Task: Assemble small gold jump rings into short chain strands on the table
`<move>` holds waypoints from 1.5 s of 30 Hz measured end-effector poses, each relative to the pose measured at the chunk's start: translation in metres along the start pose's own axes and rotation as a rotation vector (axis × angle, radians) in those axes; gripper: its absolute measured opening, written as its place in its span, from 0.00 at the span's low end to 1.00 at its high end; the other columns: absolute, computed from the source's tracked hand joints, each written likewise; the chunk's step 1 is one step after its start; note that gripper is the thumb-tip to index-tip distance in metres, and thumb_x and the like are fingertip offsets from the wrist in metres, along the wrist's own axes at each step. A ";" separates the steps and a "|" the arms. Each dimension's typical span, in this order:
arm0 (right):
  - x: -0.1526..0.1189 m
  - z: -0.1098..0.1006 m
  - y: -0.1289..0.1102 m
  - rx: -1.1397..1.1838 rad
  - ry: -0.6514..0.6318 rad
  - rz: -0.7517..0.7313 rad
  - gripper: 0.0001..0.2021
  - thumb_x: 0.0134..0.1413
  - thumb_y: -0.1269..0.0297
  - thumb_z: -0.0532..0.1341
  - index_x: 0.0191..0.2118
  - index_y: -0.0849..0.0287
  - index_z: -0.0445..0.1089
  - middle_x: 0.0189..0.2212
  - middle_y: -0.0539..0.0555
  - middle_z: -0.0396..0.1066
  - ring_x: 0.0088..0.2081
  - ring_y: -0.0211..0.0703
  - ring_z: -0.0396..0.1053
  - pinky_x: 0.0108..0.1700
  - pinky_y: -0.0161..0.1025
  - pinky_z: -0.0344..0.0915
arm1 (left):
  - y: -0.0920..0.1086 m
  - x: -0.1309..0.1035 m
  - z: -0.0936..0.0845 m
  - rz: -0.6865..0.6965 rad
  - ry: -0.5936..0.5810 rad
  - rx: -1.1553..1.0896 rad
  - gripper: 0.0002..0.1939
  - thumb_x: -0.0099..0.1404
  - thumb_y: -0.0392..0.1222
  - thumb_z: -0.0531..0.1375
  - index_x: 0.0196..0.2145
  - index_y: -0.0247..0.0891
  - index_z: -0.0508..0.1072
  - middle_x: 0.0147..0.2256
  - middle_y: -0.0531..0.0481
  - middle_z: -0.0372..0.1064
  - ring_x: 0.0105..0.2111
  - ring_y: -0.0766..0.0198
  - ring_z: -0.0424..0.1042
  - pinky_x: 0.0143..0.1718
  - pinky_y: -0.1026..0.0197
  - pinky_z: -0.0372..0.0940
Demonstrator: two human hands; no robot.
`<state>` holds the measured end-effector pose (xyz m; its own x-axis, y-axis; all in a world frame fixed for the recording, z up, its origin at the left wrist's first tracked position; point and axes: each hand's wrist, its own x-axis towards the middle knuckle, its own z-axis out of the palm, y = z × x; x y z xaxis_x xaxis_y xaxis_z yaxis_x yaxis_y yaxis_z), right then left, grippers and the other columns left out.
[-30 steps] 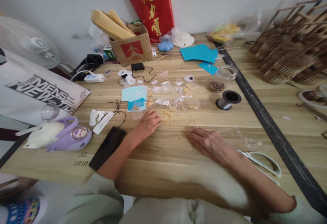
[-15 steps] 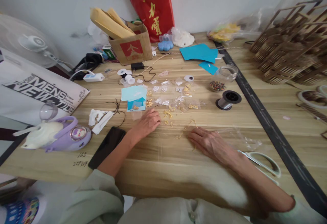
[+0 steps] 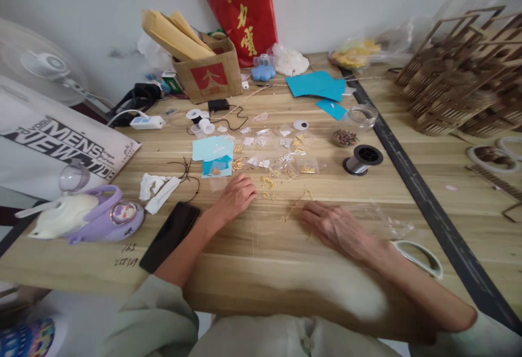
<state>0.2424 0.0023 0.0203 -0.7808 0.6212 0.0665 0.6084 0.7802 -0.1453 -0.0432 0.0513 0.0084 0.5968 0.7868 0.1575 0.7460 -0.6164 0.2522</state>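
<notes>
My left hand [image 3: 236, 195] rests on the wooden table with its fingers loosely bent and holds nothing that I can see. Just beyond its fingertips lie small gold beads or findings [image 3: 268, 182]. A thin gold chain [image 3: 299, 205] curves across the table to the left of my right hand [image 3: 332, 225]. That hand lies palm down over part of the chain, fingers stretched out, thumb hidden. Small clear bags of gold pieces [image 3: 307, 169] and silver pieces [image 3: 261, 141] are spread beyond both hands. Scissors [image 3: 420, 256] lie partly under my right forearm.
A black phone [image 3: 170, 236] lies beside my left forearm, with a purple bottle [image 3: 106, 215] farther left. A wire spool [image 3: 362, 160] and a glass jar of beads [image 3: 346, 137] stand at the right. Blue cards [image 3: 317, 85], a cardboard box [image 3: 210, 71] and wooden baskets [image 3: 444, 96] are farther back.
The camera view has shifted slightly. My right forearm covers more of the scissors. Both hands and the gold chain stay nearly where they were.
</notes>
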 end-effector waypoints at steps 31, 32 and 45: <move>0.138 0.014 -0.030 -0.052 -0.218 0.137 0.11 0.65 0.69 0.49 0.43 0.62 0.67 0.40 0.59 0.69 0.39 0.43 0.67 0.32 0.35 0.52 | 0.023 -0.033 0.018 -0.812 0.449 -1.357 0.08 0.47 0.37 0.67 0.28 0.33 0.77 0.22 0.50 0.73 0.23 0.66 0.70 0.29 0.64 0.66; 0.138 0.015 -0.031 -0.052 -0.220 0.138 0.10 0.65 0.69 0.49 0.43 0.62 0.67 0.40 0.59 0.69 0.39 0.43 0.67 0.32 0.35 0.53 | 0.023 -0.033 0.016 -0.813 0.468 -1.364 0.08 0.47 0.38 0.67 0.28 0.33 0.77 0.22 0.50 0.73 0.23 0.66 0.70 0.29 0.63 0.66; 0.136 0.009 -0.023 -0.013 -0.189 0.152 0.09 0.64 0.68 0.50 0.39 0.61 0.67 0.38 0.54 0.69 0.34 0.38 0.67 0.31 0.35 0.50 | 0.019 -0.031 0.010 -0.891 0.651 -1.694 0.12 0.41 0.36 0.71 0.26 0.32 0.78 0.23 0.50 0.74 0.25 0.69 0.71 0.31 0.65 0.65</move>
<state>0.1210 0.0685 0.0233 -0.6921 0.7079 -0.1411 0.7218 0.6805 -0.1265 -0.0447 0.0150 -0.0012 -0.1729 0.9254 -0.3372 -0.4916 0.2156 0.8437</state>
